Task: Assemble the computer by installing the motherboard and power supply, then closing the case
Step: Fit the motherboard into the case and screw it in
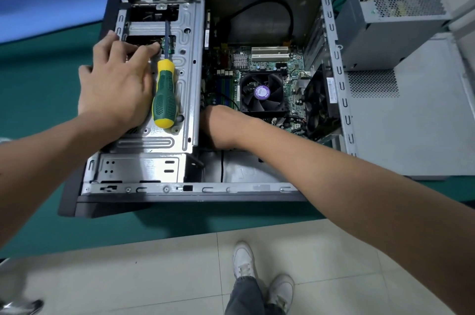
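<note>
Head view showed the left hand (115, 83), fingers spread, on the drive cage (159, 140) beside a screwdriver (164, 93), while the right hand (218, 124) reached inside the case (180, 196) by the motherboard (270, 63), its fingers hidden so I cannot tell their state.

Open computer case (144, 194) on green table (38, 88), left hand (115, 83) resting on drive cage (187, 63) beside screwdriver (164, 93), right hand (221, 127) reaching inside by motherboard (267, 63), power supply (390, 24) just outside
</note>
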Available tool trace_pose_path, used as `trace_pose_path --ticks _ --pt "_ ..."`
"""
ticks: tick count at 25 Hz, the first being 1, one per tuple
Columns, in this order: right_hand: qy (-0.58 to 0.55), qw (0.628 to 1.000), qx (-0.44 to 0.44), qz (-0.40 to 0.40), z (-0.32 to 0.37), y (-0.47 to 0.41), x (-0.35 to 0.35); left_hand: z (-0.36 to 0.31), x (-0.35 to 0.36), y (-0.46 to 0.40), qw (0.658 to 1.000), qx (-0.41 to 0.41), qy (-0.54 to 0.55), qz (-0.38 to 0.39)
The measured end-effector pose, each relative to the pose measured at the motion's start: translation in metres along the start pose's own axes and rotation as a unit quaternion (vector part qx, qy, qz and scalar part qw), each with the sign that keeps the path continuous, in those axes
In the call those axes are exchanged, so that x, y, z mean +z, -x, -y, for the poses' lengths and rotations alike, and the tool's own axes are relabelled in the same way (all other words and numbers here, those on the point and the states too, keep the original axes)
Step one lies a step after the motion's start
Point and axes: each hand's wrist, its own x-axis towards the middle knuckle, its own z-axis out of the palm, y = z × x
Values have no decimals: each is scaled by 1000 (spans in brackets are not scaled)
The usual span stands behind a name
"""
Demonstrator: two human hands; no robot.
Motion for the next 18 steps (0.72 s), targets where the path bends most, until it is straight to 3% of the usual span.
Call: trace_pose_path --ticks 6,18 --pt "-109 992 59 -29 -11 6 -14 1 2 0 1000 7 -8 -2" --pt "-38 999 21 -19 -4 1 1 7 7 -4 999 50 -9 -20"
